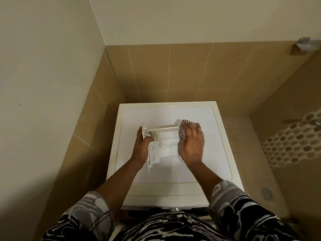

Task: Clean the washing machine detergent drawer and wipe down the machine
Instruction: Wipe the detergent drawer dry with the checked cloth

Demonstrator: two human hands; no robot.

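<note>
The white, square-topped washing machine (pixel 173 115) stands in a corner lined with large tan glazed wall tiles (pixel 156 75), its flat lid filling the middle of the view; the person leans over its front edge, both forearms reaching out of grey-and-black patterned sleeves (pixel 231 197); on the lid, left of centre, lies the white plastic detergent drawer (pixel 166 136), taken out of the machine, with its flat front panel turned to the left and its ribbed compartments running to the right; the left hand (pixel 141 146) grasps the drawer at the front-panel end, with the thumb hooked over the inner edge and the fingers behind the panel; the right hand (pixel 191 145), blurred, is curved over a bunched red-and-white checked cloth (pixel 183 129) and holds it against the drawer's right end; to the right, a band of grey-and-cream pebble mosaic (pixel 291 145) crosses the tiling; low on the right, a small round metal floor drain (pixel 265 193) sits in the pale floor beside the machine
</note>
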